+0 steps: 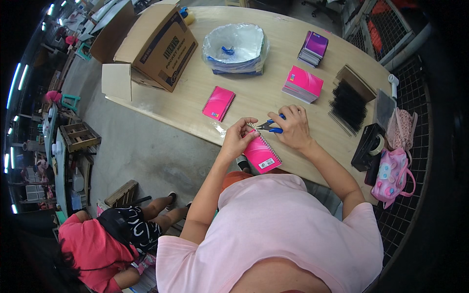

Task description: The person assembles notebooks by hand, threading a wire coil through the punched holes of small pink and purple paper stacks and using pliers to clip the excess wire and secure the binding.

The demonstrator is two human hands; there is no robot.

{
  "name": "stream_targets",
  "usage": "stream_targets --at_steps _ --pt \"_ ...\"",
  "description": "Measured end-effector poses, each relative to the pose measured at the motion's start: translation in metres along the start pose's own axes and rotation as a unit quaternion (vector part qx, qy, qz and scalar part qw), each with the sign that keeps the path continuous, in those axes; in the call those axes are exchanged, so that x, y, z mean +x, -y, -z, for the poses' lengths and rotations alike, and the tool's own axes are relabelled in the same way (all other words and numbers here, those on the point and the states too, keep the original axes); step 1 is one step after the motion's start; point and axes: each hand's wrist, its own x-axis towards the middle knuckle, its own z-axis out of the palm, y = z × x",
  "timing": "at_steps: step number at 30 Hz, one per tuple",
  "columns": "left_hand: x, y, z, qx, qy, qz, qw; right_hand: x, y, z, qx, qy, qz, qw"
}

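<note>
My left hand (239,138) pinches the upper corner of a pink spiral notebook (260,155) at the table's near edge. The notebook's wire coil runs along its right side, and a white label sits near its lower end. In my right hand (294,128) are blue-handled pliers (275,125), their jaws at the top end of the coil beside my left fingers. Whether the jaws touch the wire is too small to tell. Another pink notebook (219,103) lies flat beyond my left hand. Farther off to the right stands a stack of pink notebooks (303,84).
A stack of purple notebooks (313,48) stands behind the pink stack. Black coils (348,106) lie at the right, by a tape dispenser (367,146) and a pink bag (392,176). A plastic-lined bin (235,49) and an open carton (157,46) stand at the back. Another person (100,244) sits lower left.
</note>
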Motion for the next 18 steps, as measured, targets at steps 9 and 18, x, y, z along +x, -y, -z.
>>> stream_targets --at_steps 9,18 --pt "0.0001 0.0032 -0.0003 0.05 -0.044 0.026 0.997 0.0014 0.0022 -0.002 -0.021 -0.014 0.027 0.999" --pt "0.0015 0.0003 -0.0052 0.125 -0.071 0.004 0.99 -0.0047 0.0008 -0.0035 0.008 0.057 -0.022 0.998"
